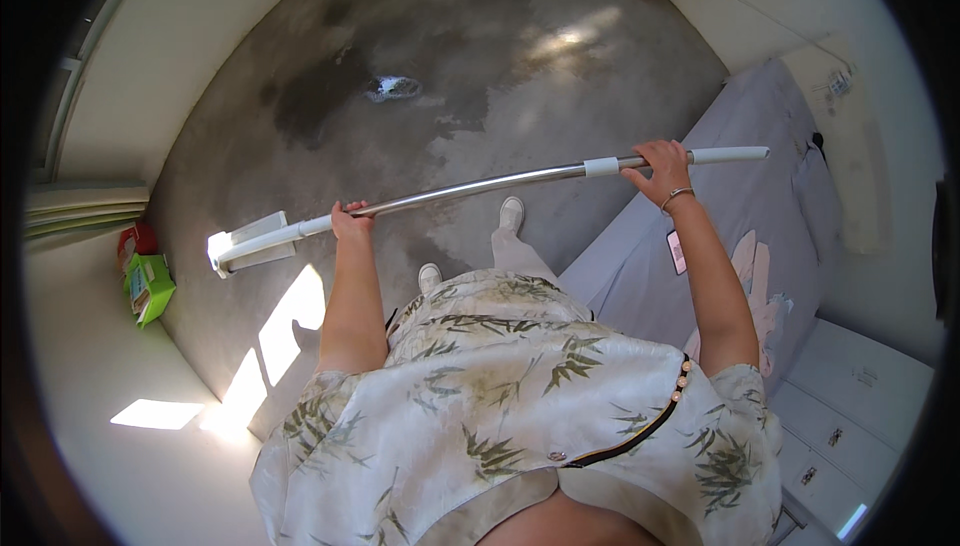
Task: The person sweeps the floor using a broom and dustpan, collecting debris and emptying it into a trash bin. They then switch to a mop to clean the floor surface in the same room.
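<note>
A mop with a shiny metal pole (480, 188) is held nearly level in front of me, its right end a little higher in view. Its white plastic head (262, 242) points to the left, clear of my body. My left hand (351, 219) is closed round the pole close to the head. Farther up, my right hand (660, 172), with a bracelet at the wrist, grips the pole between a white sleeve (601, 167) and the long white end grip (730, 155).
Wet dark patches and a shiny puddle (393, 88) mark the grey floor (330, 176). On the right, a bed with a pale cover (640, 246) bears a phone (677, 251) and a pink soft thing (752, 281). A white drawer cabinet (850, 396) stands behind it; a green box (150, 288) is at left.
</note>
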A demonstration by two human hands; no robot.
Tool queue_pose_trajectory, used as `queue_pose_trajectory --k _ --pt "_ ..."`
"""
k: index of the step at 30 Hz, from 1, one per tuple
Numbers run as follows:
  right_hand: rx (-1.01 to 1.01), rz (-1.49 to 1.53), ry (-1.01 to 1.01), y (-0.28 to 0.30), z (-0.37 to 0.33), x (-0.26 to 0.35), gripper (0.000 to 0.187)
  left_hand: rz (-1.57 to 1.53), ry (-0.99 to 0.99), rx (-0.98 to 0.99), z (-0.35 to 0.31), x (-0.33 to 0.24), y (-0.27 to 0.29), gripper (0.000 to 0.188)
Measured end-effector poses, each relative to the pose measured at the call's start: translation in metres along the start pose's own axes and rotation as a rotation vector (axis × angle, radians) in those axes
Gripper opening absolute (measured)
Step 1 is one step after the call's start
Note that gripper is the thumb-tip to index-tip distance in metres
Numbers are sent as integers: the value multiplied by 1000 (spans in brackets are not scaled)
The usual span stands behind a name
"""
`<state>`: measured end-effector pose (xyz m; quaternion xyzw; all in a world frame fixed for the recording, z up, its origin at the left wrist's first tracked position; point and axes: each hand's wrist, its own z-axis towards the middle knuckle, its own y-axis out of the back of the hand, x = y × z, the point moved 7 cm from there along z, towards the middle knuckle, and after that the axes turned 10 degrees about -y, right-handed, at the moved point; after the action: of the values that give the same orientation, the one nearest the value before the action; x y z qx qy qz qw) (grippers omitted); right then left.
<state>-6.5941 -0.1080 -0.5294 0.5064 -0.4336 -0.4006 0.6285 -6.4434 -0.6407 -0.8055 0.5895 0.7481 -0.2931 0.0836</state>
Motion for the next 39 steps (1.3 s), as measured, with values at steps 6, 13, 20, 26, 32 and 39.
queue_pose_trajectory --k 6,13,20,26,32,39 --pt "12 -44 -13 18 0 -1 38 2 -7 -61 -16 3 6 27" --pt "104 -62 117 19 22 -2 38 77 52 -28 7 -1 25 30" --pt "106 -71 25 35 7 -6 36 213 106 -52 4 19 26 30" --pt "188 -85 -55 22 -1 -15 36 192 139 -25 15 26 18 30" --pt "255 -18 -99 8 0 -18 33 254 75 -50 5 13 0 28" --pt "241 30 -126 4 -2 -21 33 271 63 -29 6 2 -19 26"
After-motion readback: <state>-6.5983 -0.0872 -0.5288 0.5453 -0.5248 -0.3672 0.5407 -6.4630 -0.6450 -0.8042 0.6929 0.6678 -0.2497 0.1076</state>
